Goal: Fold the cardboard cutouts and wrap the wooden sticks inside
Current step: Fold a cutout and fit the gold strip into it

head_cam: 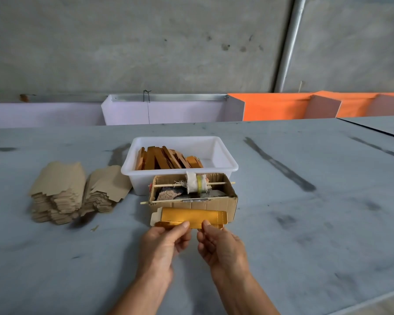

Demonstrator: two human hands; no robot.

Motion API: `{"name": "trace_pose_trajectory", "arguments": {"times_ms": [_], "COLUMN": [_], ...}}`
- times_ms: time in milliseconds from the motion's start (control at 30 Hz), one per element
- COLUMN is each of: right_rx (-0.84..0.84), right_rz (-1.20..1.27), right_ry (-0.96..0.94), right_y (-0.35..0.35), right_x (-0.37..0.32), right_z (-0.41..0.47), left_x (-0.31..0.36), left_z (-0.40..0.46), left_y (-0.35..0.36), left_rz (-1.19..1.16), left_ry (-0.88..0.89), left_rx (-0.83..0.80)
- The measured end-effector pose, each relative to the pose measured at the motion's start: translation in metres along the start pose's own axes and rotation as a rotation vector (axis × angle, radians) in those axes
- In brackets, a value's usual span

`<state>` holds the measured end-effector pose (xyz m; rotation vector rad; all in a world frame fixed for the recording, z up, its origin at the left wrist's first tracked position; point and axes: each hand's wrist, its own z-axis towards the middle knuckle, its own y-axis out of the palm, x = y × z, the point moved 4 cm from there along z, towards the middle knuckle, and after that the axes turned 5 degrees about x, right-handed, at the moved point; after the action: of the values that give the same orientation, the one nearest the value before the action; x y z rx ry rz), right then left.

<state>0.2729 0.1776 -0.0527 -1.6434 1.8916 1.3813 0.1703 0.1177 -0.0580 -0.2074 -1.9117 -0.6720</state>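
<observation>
Right now both hands pinch one gold cutout (pixel 191 216), held just in front of the cardboard box (pixel 192 196): the left hand (pixel 166 241) has its grip clamped on the near folded flap, the right hand (pixel 218 243) on the same edge beside it. Uneven pressure could crease the flap off its score line, so the wrap would sit skewed. Finished pieces lie in the white tub (pixel 180 155) behind the box; flat cutouts (pixel 77 192) are stacked to its left.

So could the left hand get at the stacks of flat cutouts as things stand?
Probably yes, once it lets go: the left hand now pinches the gold cutout, but the stacks lie open on the table to its left, nothing between.
</observation>
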Motion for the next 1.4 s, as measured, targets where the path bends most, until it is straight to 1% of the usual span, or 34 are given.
{"name": "trace_pose_trajectory", "arguments": {"times_ms": [100, 267, 367, 500, 567, 733, 933, 1000, 1067, 1133, 1200, 1300, 1333, 1400], "right_rx": [-0.005, -0.007, 0.003, 0.024, 0.004, -0.024, 0.049, 0.109, 0.176, 0.179, 0.152, 0.142, 0.139, 0.114], "right_rz": [-0.075, -0.146, -0.217, -0.264, -0.293, -0.391, -0.479, -0.569, -0.677, -0.778, -0.939, -1.283, -1.379, -1.493], "right_ry": [-0.005, 0.029, -0.01, -0.065, -0.082, -0.122, -0.184, -0.314, -0.521, -0.691, -0.802, -0.848, -0.831, -0.764], "right_y": [0.001, 0.002, 0.002, 0.003, 0.005, 0.008, -0.001, -0.009, -0.011, -0.003, 0.016, 0.048, 0.057, 0.071], "right_x": [-0.006, -0.007, -0.009, -0.013, -0.014, -0.022, -0.037, -0.05, -0.071, -0.091, -0.106, -0.112, -0.111, -0.104], "right_z": [0.002, 0.006, 0.007, 0.007, 0.006, 0.006, 0.01, 0.011, 0.01, 0.007, 0.007, 0.022, 0.029, 0.042], "left_x": [0.003, 0.002, 0.001, 0.005, 0.006, 0.009, 0.008, 0.009, 0.009, 0.005, 0.002, 0.002, 0.003, 0.004], "left_z": [0.005, 0.011, 0.014, 0.016, 0.018, 0.025, 0.034, 0.037, 0.039, 0.04, 0.039, 0.037, 0.036, 0.035], "left_y": [-0.002, -0.005, -0.007, -0.006, -0.006, -0.004, 0.0, -0.004, -0.008, -0.011, -0.013, -0.013, -0.013, -0.014], "left_rz": [-0.008, -0.122, -0.157, -0.098, -0.057, -0.043, -0.059, -0.06, -0.062, -0.054, -0.05, -0.046, -0.044, -0.043], "left_ry": [-0.018, -0.126, -0.144, -0.084, -0.054, -0.009, 0.052, 0.083, 0.109, 0.118, 0.112, 0.133, 0.136, 0.133], "left_rx": [0.01, -0.003, -0.022, -0.069, -0.08, -0.096, -0.093, -0.094, -0.098, -0.1, -0.096, -0.103, -0.103, -0.099]}}
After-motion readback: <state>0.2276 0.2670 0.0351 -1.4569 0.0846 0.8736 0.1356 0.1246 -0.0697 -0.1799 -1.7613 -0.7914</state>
